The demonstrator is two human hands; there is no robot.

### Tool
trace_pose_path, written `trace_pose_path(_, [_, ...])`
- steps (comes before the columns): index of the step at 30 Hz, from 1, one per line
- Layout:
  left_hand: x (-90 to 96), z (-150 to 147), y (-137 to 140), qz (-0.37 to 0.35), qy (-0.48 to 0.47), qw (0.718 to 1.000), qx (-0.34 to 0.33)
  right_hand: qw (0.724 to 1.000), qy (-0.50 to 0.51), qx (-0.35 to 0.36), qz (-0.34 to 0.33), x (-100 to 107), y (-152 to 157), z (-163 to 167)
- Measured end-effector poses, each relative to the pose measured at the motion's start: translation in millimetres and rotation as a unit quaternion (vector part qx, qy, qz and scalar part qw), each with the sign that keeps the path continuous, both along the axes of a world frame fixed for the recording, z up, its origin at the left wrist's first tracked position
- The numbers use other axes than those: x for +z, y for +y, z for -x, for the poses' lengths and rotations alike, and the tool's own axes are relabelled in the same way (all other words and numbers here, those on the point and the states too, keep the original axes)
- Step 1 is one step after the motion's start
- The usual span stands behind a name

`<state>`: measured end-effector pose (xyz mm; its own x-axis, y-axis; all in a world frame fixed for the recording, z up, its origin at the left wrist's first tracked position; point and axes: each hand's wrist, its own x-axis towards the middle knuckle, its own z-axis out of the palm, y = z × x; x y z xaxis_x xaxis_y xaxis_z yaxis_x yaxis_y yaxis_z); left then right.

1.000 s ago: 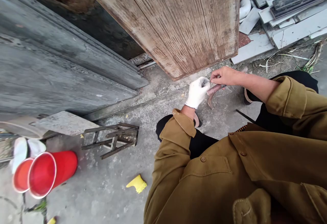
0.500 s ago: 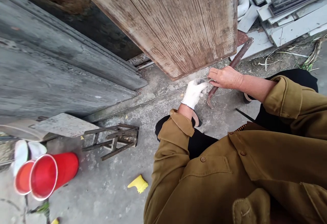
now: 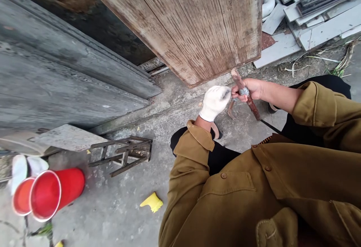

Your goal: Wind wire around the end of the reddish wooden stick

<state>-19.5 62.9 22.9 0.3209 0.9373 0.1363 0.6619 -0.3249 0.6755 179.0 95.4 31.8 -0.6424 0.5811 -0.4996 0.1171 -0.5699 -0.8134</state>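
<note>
My right hand, bare, is closed around a brown wooden stick that slants from upper left to lower right. Grey metal wire is wound round the stick beside my fingers. Below them juts a curved brown piece; its joint with the stick is hidden. My left hand wears a white knitted glove and is closed, its fingertips close to my right fingers. What those gloved fingers pinch is hidden.
A plank door panel leans ahead, with grey boards to its left. Broken tiles lie at right. A small wooden stool, red buckets and a yellow scrap are on the concrete floor.
The stick has been turned: its far end swung from the upper right to the upper left, and the wound wire came into view. My right hand now wraps it from the side.
</note>
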Motion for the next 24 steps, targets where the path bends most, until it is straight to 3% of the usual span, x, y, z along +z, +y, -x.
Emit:
trace_pose_path(1, [0.6,-1,-1,0.018,-0.023,0.999,0.017,1.000,-0.004,0.004,-0.003,1,0,0])
trace_pose_path(2, [1.4,-2,-1,0.053,-0.057,0.996,0.035,0.998,-0.030,0.009,-0.052,2,1,-1])
trace_pose_path(4, [2.9,-5,-3,0.161,-0.141,0.975,0.064,0.961,-0.118,0.030,-0.247,7,1,-3])
trace_pose_path(6, [4.5,-8,-4,0.276,-0.216,0.933,0.078,0.873,-0.203,0.060,-0.440,10,1,-7])
trace_pose_path(8, [5.9,-11,-4,0.351,-0.265,0.893,0.094,0.772,-0.265,0.090,-0.571,11,0,-10])
trace_pose_path(11, [6.6,-13,-4,0.394,-0.301,0.862,0.109,0.671,-0.320,0.133,-0.656,11,-2,-13])
trace_pose_path(15, [2.5,-11,-3,0.413,-0.328,0.845,0.090,0.590,-0.344,0.211,-0.699,11,-2,-16])
trace_pose_path(17, [-0.1,-9,-3,0.424,-0.325,0.842,0.070,0.572,-0.341,0.222,-0.712,13,-1,-17])
trace_pose_path(20, [-1.6,-5,-2,0.435,-0.321,0.840,0.035,0.579,-0.311,0.221,-0.721,15,-2,-19])
trace_pose_path(22, [-0.8,-3,-2,0.442,-0.314,0.840,0.017,0.612,-0.277,0.225,-0.706,16,-3,-17])
trace_pose_path(24, [0.5,-3,-2,0.433,-0.279,0.857,0.009,0.685,-0.245,0.200,-0.656,14,-5,-13])
